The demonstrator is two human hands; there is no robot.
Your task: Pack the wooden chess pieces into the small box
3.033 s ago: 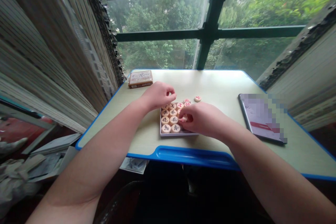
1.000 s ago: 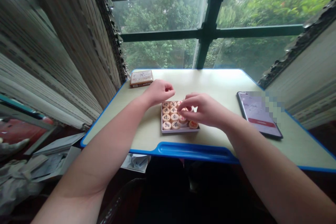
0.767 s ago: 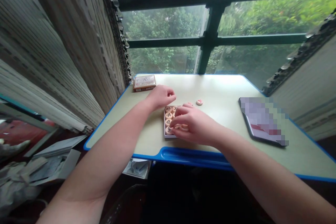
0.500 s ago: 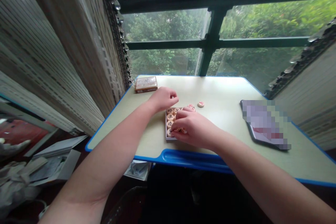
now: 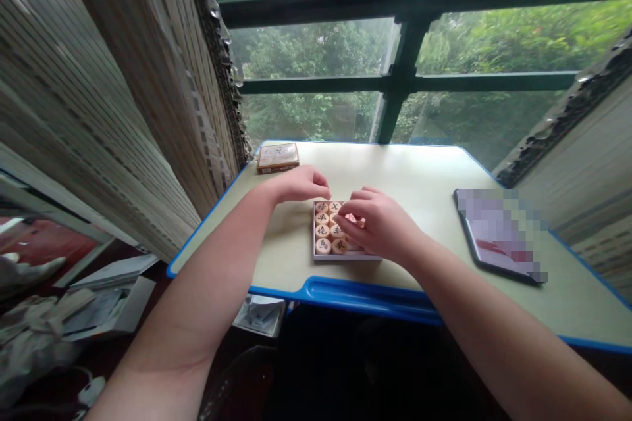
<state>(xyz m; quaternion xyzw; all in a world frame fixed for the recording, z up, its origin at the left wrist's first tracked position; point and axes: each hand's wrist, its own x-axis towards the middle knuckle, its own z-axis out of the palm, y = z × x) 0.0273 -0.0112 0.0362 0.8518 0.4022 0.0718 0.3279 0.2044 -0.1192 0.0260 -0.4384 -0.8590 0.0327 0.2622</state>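
A shallow white box [image 5: 315, 237] holds round wooden xiangqi pieces [image 5: 322, 231] with dark characters in its left columns. My left hand [image 5: 303, 183] is at the box's far left corner, fingers curled down; whatever they hold, if anything, is hidden. Over the box's right part is my right hand [image 5: 378, 220], thumb and fingers bent around a red-marked xiangqi piece [image 5: 352, 217], partly covered by the fingers. The hand hides most of the right columns. Near its front right, part of the box floor shows.
On the pale table [image 5: 419, 171] with a blue rim, a small brown and white carton [image 5: 278, 158] stands at the far left. A dark-edged tablet [image 5: 486, 237], its screen blurred, lies to the right. A green-framed window [image 5: 402, 79] rises behind the table, with curtains [image 5: 123, 66] on both sides.
My right hand has moved up and right from the near-left pieces, uncovering the lower dark-marked ones. The loose red piece beyond the box is out of sight. My left hand has shifted slightly toward the box's edge.
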